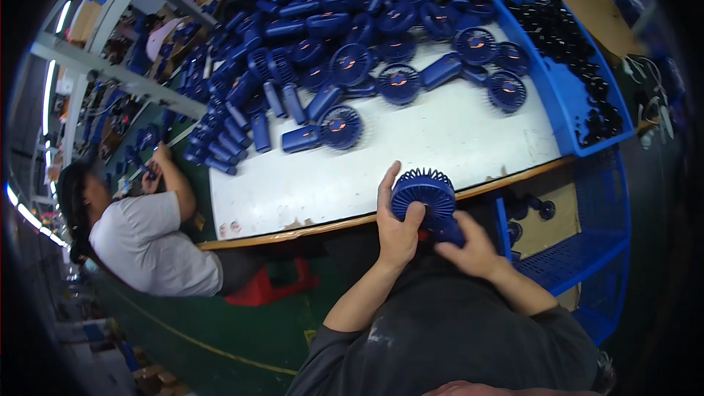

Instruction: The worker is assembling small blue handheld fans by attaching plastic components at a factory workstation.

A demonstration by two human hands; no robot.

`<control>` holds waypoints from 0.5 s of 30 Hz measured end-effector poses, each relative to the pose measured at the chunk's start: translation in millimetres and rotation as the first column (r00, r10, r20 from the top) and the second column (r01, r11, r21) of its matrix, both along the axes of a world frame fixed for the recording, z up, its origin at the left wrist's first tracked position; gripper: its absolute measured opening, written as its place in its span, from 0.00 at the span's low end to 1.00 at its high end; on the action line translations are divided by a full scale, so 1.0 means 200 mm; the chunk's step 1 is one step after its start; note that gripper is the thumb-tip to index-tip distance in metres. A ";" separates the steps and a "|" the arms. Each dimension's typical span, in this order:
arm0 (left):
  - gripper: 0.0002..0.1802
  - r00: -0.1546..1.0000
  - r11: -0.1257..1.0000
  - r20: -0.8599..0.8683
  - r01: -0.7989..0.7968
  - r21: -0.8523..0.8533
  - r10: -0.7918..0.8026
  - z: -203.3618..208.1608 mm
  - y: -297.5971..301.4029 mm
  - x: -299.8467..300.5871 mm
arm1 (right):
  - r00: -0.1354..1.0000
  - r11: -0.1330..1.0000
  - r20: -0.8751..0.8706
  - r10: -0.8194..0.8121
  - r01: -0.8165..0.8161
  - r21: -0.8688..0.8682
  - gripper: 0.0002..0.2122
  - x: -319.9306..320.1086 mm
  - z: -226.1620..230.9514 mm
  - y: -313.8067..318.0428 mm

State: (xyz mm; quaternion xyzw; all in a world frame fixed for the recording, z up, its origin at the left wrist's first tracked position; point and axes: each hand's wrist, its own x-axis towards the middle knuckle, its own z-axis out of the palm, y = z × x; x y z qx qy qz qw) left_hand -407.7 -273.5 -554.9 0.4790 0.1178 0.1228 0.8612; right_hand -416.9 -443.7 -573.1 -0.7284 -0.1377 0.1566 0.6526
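Note:
A dark blue handheld fan [425, 192] is held in front of my body, just off the table's near edge. My left hand [400, 233] grips its round slatted head, with the thumb across the front and the index finger stretched up along the side. Around the lower end, at the handle [447, 232], my right hand [473, 251] is closed; its fingers are slightly blurred and partly hidden. On the table beyond lies another blue fan [341, 127] on its side, near the front of a big heap of similar fans [352, 0].
A blue bin [550, 95] of small black parts stands at the table's right end. Below it, a blue crate [568, 260] holds a few fans. The white tabletop [381, 154] has a worn wooden edge. On the left, another person [150, 231] sits working near a red stool [271, 286].

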 end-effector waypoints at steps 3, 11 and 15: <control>0.26 0.963 0.984 -0.231 0.106 -0.145 -0.138 0.02 -0.01 0.08 | 0.961 0.971 0.245 0.124 -0.067 -0.229 0.21 0.01 0.05 0.10; 0.41 0.813 0.745 0.065 0.560 -0.363 -0.579 -0.02 -0.07 0.02 | 0.664 0.472 -0.120 0.738 -0.636 -0.611 0.15 0.65 0.76 -0.11; 0.26 0.783 0.696 0.131 0.606 -0.386 -0.608 0.07 -0.05 0.05 | 0.825 0.667 0.564 -0.021 0.432 -0.607 0.12 1.32 0.56 -0.70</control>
